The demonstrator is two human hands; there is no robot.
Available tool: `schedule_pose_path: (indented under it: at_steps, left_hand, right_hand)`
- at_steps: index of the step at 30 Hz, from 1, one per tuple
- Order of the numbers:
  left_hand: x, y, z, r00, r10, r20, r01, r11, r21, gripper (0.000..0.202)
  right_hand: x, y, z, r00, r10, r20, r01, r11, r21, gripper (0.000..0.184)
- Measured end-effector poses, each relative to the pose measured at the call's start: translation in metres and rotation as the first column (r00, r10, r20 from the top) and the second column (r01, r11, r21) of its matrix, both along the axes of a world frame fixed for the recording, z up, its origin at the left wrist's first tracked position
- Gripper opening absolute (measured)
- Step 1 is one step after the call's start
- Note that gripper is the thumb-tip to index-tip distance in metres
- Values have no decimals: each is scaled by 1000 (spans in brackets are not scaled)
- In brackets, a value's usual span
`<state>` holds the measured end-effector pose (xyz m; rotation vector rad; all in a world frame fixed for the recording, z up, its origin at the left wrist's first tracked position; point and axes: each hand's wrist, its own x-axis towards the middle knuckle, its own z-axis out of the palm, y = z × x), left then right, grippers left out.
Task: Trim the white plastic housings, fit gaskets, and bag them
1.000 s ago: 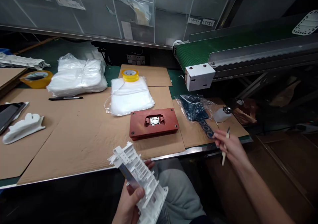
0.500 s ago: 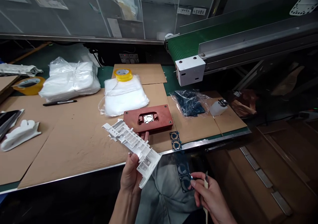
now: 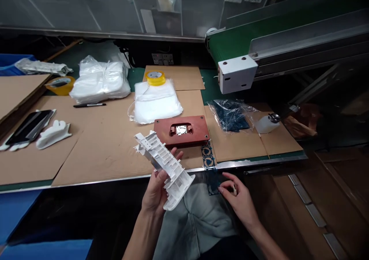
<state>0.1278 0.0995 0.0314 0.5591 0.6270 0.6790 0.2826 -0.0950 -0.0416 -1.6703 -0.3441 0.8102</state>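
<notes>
My left hand (image 3: 154, 196) is closed around a long white plastic part (image 3: 165, 164) with ribs and small compartments, held tilted above the table's front edge. My right hand (image 3: 238, 198) pinches with thumb and forefinger at the lower end of a dark blue strip (image 3: 208, 162) with ring-shaped cut-outs. That strip hangs over the table edge, its upper end beside the red block. A slim pale tool (image 3: 235, 190) shows between the right fingers, mostly hidden. Behind the white part lies the red block (image 3: 161, 131), with a silvery metal plate (image 3: 181, 129) in its recess.
White bags (image 3: 157, 102) carry a yellow tape roll (image 3: 155, 78). A wrapped bundle (image 3: 100, 81), pen (image 3: 89, 105), glove (image 3: 54, 135) and phone (image 3: 30, 126) lie left. On the right are a blue-filled bag (image 3: 230, 115), a bottle (image 3: 266, 124) and a conveyor's end (image 3: 238, 74).
The view has swung left and down. My right hand has risen toward the table edge with the strip's lower end. My left hand still holds the white part, now turned slightly.
</notes>
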Motion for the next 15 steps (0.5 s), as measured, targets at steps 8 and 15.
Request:
schedule_pose_path:
  at_steps: [8, 15]
  left_hand:
    - [-44, -25, -13, 946, 199, -257, -274, 913, -302, 41]
    - [-67, -47, -21, 922, 203, -330, -313, 892, -327, 56]
  right_hand:
    - [12, -5, 10, 849, 272, 453, -284, 958, -44, 27]
    - [10, -1, 14, 812, 155, 562, -189, 982, 2, 18]
